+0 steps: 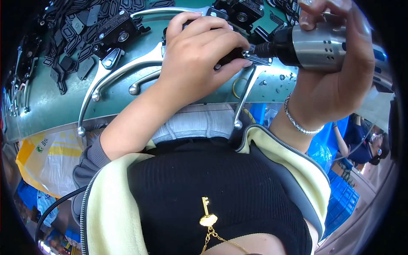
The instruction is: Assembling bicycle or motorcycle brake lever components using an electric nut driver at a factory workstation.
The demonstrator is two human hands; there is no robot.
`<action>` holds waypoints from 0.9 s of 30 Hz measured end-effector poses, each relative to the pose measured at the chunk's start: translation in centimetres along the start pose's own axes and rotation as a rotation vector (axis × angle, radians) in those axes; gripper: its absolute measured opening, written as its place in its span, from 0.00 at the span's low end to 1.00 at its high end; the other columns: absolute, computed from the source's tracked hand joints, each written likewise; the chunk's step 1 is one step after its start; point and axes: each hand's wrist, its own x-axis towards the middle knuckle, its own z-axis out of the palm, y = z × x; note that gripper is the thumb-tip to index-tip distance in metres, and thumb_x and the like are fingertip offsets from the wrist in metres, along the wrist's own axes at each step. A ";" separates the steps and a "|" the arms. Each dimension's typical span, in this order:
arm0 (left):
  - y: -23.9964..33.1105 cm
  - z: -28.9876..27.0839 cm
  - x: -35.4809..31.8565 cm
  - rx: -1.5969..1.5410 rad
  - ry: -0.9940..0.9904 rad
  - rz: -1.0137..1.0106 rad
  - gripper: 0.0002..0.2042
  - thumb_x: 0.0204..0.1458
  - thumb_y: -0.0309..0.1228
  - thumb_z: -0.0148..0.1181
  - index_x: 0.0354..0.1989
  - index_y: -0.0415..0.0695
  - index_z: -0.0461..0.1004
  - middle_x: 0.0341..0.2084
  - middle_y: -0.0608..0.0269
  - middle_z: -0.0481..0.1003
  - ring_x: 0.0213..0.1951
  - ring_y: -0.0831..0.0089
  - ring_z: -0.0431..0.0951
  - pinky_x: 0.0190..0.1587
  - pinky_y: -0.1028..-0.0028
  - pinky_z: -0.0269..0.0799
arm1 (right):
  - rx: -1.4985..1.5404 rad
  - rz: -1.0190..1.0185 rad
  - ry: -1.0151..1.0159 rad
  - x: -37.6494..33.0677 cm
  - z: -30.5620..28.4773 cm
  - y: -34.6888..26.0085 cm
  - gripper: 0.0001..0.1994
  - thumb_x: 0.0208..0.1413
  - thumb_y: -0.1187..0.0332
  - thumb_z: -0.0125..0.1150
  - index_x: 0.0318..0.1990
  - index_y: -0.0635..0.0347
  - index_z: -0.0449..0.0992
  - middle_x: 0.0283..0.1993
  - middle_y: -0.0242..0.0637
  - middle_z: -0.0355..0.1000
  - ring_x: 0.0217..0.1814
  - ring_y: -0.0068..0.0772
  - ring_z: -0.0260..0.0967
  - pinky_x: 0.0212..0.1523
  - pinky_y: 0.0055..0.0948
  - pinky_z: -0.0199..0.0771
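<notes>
My left hand (195, 55) is closed around a brake lever assembly, whose black body is mostly hidden under my fingers. Its silver ball-ended lever (245, 95) points down past the table's near edge. My right hand (340, 85) wraps around a silver and black power screwdriver (316, 47) held nearly level. The screwdriver's dark nose (265, 50) meets the assembly just beside my left fingertips; the screw itself cannot be made out. Left of my left hand, more silver levers (127, 66) lie on the table, one next to a black lever body (119, 32).
Black gaskets and flat plates (78, 38) are heaped at the far left of the green table (51, 108). Another black body (242, 12) sits behind my left hand. Small screws (263, 83) lie near the right. A yellow-white bag (51, 157) and blue crate (342, 197) stand below. Another person (365, 142) is at right.
</notes>
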 end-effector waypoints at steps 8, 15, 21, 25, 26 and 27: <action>-0.2 0.7 -0.1 0.036 0.018 0.010 0.19 0.40 0.39 0.78 0.43 0.54 0.84 0.37 0.70 0.81 0.47 0.69 0.79 0.58 0.64 0.62 | 0.059 0.035 -0.049 0.0 0.1 0.0 0.17 0.68 0.69 0.55 0.58 0.67 0.60 0.35 0.43 0.74 0.34 0.41 0.79 0.34 0.33 0.88; 0.1 0.4 0.0 0.049 -0.008 -0.035 0.22 0.39 0.40 0.79 0.46 0.54 0.83 0.39 0.70 0.81 0.47 0.69 0.78 0.59 0.64 0.61 | 0.106 0.075 -0.089 0.2 0.0 0.5 0.17 0.68 0.69 0.55 0.58 0.68 0.60 0.35 0.43 0.74 0.34 0.41 0.79 0.35 0.34 0.88; 0.0 0.0 0.2 0.031 -0.038 -0.056 0.23 0.39 0.39 0.79 0.47 0.54 0.83 0.39 0.70 0.81 0.48 0.69 0.78 0.59 0.64 0.60 | 0.148 0.103 -0.122 0.8 -0.9 1.3 0.18 0.68 0.69 0.56 0.58 0.68 0.60 0.35 0.43 0.74 0.34 0.41 0.79 0.35 0.34 0.88; -0.2 0.1 0.2 -0.012 -0.031 -0.058 0.23 0.39 0.38 0.79 0.47 0.54 0.81 0.39 0.70 0.81 0.48 0.69 0.78 0.60 0.63 0.60 | 0.166 0.119 -0.144 2.6 -2.7 3.4 0.18 0.68 0.69 0.56 0.58 0.68 0.60 0.35 0.42 0.74 0.34 0.41 0.79 0.35 0.34 0.88; -0.2 0.1 0.1 -0.013 -0.034 -0.062 0.23 0.39 0.38 0.79 0.46 0.53 0.81 0.39 0.70 0.81 0.48 0.68 0.78 0.60 0.63 0.60 | 0.174 0.123 -0.151 2.7 -3.1 4.3 0.18 0.68 0.69 0.56 0.58 0.68 0.60 0.35 0.42 0.74 0.34 0.41 0.79 0.35 0.34 0.88; -0.2 0.1 0.1 -0.013 -0.037 -0.064 0.23 0.39 0.38 0.79 0.46 0.53 0.81 0.39 0.70 0.81 0.48 0.68 0.78 0.60 0.63 0.59 | 0.182 0.126 -0.158 2.9 -3.9 4.4 0.18 0.68 0.69 0.56 0.58 0.68 0.60 0.35 0.42 0.74 0.34 0.41 0.79 0.35 0.34 0.88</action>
